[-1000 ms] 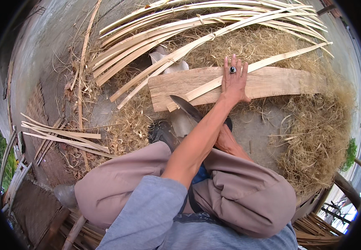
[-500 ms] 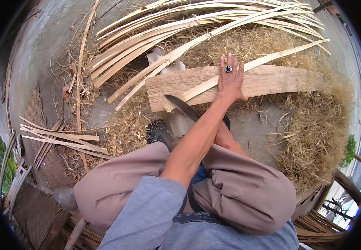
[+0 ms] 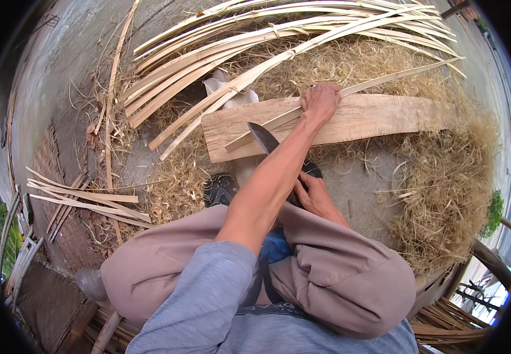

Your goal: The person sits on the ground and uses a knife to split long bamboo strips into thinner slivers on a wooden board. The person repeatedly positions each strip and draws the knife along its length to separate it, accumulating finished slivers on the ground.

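My left hand [image 3: 321,103] reaches across the plank and is closed around a long pale bamboo strip [image 3: 385,79]. The strip slants over a broad wooden plank [image 3: 385,117], its near end lying by the plank's left part and its far end over the shavings. Below my left forearm, my right hand [image 3: 317,197] is closed on a knife [image 3: 260,134]. The dark curved blade points up and left, close to the strip's near end. My forearm hides the middle of the knife, and most of the handle is out of sight.
Many long pale strips [image 3: 208,53] lie in a bundle beyond the plank. Curly shavings [image 3: 438,200] heap up at the right and behind the plank. Several short strips [image 3: 90,197] rest on the ground at left. My bent knees [image 3: 338,265] flank the near side.
My left hand has gone from lying flat with fingers spread to gripping the strip, which has turned more onto its edge. My right hand shows more, and the knife has shifted slightly right.
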